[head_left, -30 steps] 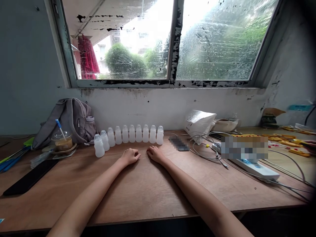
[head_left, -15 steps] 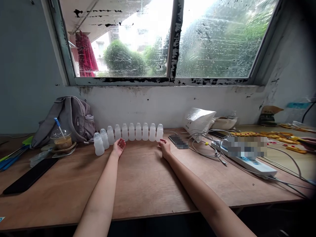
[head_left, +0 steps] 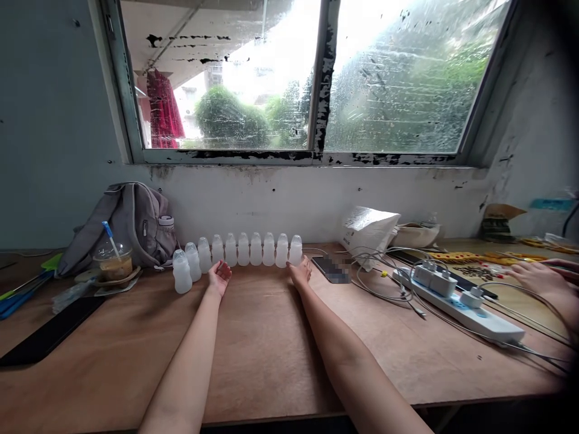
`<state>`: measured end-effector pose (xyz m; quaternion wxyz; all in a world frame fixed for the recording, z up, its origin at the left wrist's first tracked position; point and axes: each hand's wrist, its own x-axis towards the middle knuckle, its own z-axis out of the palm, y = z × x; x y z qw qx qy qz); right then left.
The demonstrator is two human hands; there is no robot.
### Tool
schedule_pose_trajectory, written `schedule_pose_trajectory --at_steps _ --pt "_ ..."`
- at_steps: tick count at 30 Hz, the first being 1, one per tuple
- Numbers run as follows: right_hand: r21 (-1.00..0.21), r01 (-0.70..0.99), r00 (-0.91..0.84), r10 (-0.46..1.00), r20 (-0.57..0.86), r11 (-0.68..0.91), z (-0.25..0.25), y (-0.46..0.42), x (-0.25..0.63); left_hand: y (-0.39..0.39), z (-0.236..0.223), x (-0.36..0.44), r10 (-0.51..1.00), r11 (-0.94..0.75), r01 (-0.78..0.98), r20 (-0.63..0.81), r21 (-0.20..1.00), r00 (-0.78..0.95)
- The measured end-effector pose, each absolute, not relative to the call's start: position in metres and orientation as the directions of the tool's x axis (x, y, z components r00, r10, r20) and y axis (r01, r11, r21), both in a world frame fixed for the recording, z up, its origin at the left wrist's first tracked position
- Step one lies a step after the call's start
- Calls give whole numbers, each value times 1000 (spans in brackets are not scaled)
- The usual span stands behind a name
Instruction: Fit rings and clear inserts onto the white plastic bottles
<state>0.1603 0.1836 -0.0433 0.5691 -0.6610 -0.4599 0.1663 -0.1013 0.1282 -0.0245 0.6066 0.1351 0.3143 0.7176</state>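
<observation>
Several frosted, pale-white baby bottles point(head_left: 256, 249) with rounded caps stand upright in a row along the back of the wooden table, the row curving forward at its left end. The leftmost bottle point(head_left: 181, 274) is closest to me. My left hand point(head_left: 220, 277) is open in front of the left part of the row, palm turned inward and fingers loosely curled, with nothing in it. At the other end, my right hand point(head_left: 300, 272) is beside the base of the rightmost bottle point(head_left: 296, 247), its fingers apart. Whether they touch that bottle is hard to see.
To the left are a grey backpack point(head_left: 136, 223), a drink cup point(head_left: 114, 262) and a black flat case point(head_left: 54, 331). A phone point(head_left: 332, 270), cables, a white bag point(head_left: 368, 235) and a power strip point(head_left: 479, 319) lie right. Another person's hand point(head_left: 538, 278) works at the far right.
My right hand has shifted slightly left, against the base of the rightmost bottle. My left hand is nearly still. Another person's hand has come farther into view at the right.
</observation>
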Motion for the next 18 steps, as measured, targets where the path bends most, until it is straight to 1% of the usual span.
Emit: schedule_pose_trajectory --at_steps 6,10,12,15,17,18 --pt "-917 395 489 834 256 50 -40 188 172 127 -24 -95 972 -47 -742 -142 669 -190" --pt "-954 290 508 834 215 69 -38 181 175 125 -22 -93 981 -34 -718 -112 695 -155" --pt "-970 219 485 851 201 104 -34 175 177 123 -21 -94 985 -38 -712 -95 701 -147" --pt "-979 91 341 917 205 185 -25 164 182 122 -21 -94 988 -46 -706 -72 707 -137" --pt "-974 -59 132 969 210 219 -20 156 186 121 -20 -94 990 -48 -705 -61 708 -128" --pt "-968 -154 -6 980 200 196 -18 152 186 120 -19 -94 991 -47 -705 -55 708 -121"
